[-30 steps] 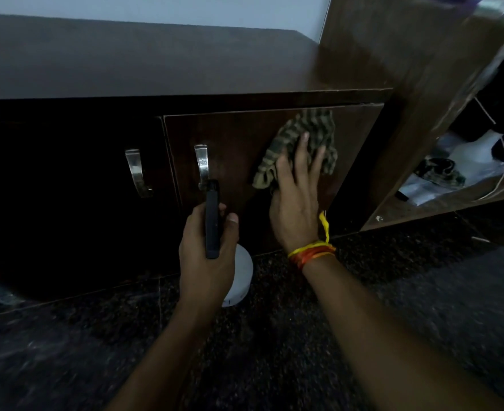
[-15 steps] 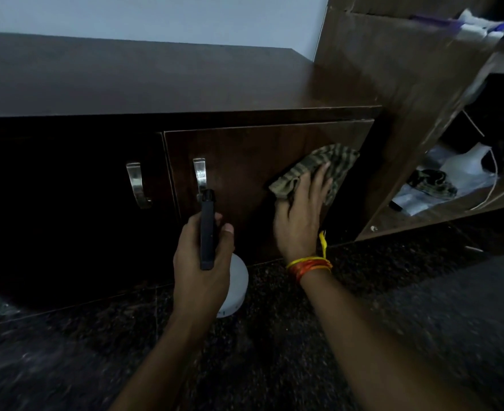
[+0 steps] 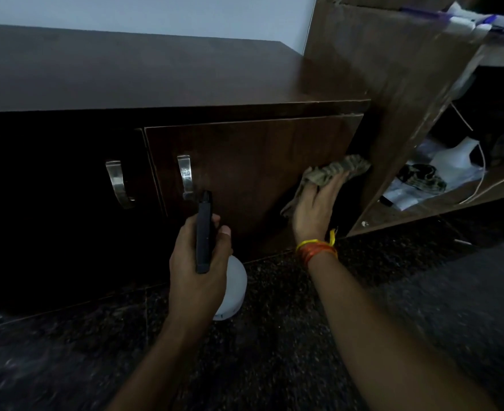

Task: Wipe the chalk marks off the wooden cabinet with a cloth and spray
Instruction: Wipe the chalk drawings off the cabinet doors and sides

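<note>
Low on the dark wooden cabinet [image 3: 185,72], in the head view, the right hand [image 3: 314,209] lies flat with its fingers spread over a striped cloth [image 3: 330,173], pressing it against the lower right part of the right-hand door [image 3: 253,161]. Most of the cloth bunches out beyond the fingertips toward the door's right edge, and a fold hangs at the thumb side. Yellow and orange threads [image 3: 316,247] circle that wrist. The left hand [image 3: 197,262] is wrapped around the neck of a spray bottle [image 3: 233,289], thumb up beside its black trigger head [image 3: 203,232]; the nozzle points at the door just below the metal handle [image 3: 185,176], apart from the cloth. The bottle's white body shows under the palm, above the dark speckled floor [image 3: 274,351]. A second handle [image 3: 117,182] sits on the left door. Whether chalk marks remain cannot be told in the dim light.
</note>
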Action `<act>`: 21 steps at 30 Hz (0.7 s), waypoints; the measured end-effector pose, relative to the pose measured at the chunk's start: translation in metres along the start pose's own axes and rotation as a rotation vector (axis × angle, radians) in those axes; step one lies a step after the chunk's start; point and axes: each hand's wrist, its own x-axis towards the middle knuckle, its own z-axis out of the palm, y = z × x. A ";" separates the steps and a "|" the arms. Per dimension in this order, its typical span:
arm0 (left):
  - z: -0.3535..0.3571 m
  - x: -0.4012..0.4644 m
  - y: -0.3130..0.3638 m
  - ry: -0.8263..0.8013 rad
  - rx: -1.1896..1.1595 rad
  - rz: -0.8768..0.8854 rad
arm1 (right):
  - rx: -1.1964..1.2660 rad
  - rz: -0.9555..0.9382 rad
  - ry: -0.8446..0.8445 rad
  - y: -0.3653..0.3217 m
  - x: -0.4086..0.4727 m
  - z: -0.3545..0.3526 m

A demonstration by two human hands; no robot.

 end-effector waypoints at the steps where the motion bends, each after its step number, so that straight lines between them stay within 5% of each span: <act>1: -0.001 0.000 0.000 0.003 0.001 -0.004 | 0.001 0.042 -0.037 0.010 -0.008 -0.001; 5: -0.002 0.004 0.000 0.018 -0.003 -0.004 | -0.070 0.090 -0.127 0.017 -0.031 0.005; 11: 0.004 0.006 -0.002 -0.009 0.000 -0.004 | -0.096 -0.287 -0.015 -0.034 -0.004 0.009; 21: 0.014 0.012 0.010 -0.042 -0.014 -0.030 | -0.179 -0.238 -0.022 -0.013 -0.009 0.003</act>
